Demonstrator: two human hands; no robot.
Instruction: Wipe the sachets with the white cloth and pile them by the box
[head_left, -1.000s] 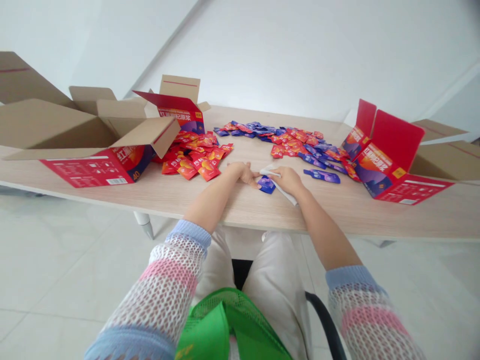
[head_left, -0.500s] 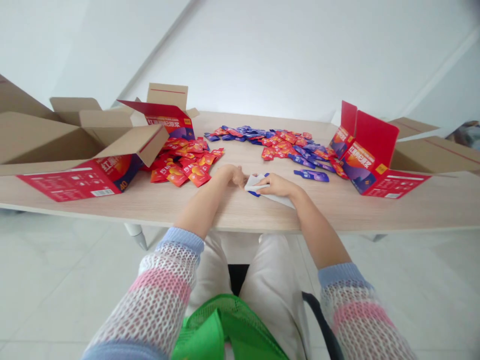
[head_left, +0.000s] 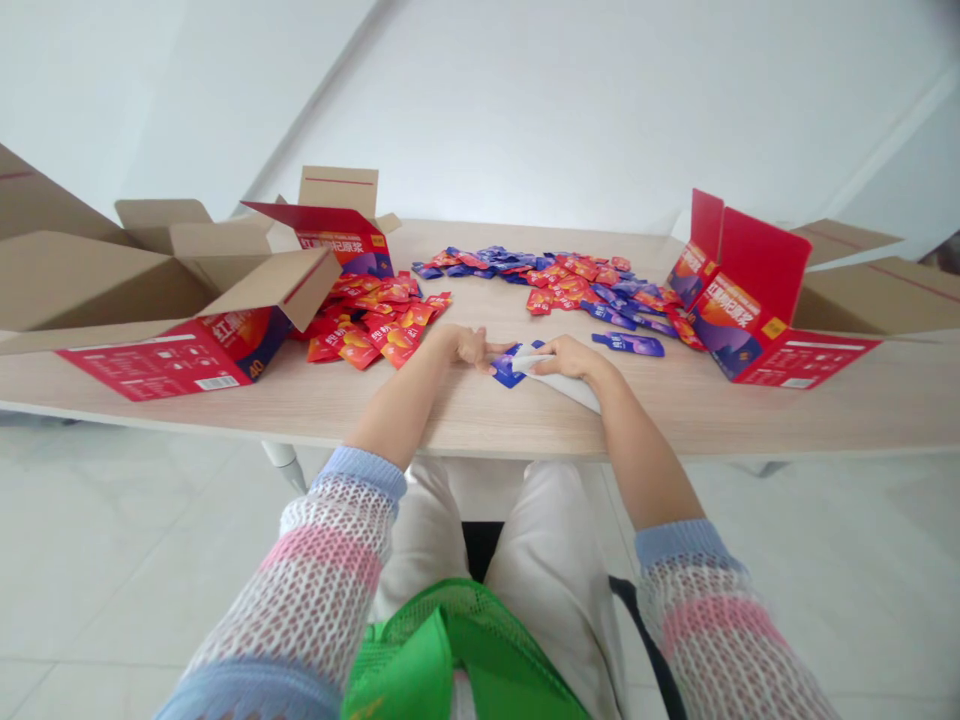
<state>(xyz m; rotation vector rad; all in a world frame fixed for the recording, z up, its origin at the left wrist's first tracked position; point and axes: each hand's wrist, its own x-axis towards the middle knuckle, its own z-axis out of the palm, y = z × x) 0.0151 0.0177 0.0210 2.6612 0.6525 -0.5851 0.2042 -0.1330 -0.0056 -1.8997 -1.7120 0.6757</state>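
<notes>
Table: blue sachet, box marked "40".

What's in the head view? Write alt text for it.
A left hand touches a purple sachet on a table, while the right hand holds a white cloth or tissue over part of it. Beyond lie heaps of red and purple sachets, with open red boxes at both sides.

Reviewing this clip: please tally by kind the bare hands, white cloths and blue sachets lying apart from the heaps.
Bare hands: 2 (left hand, right hand)
White cloth: 1
Blue sachets: 2 (sachet at the hands, loose sachet beside the heap)
Total: 5
</notes>
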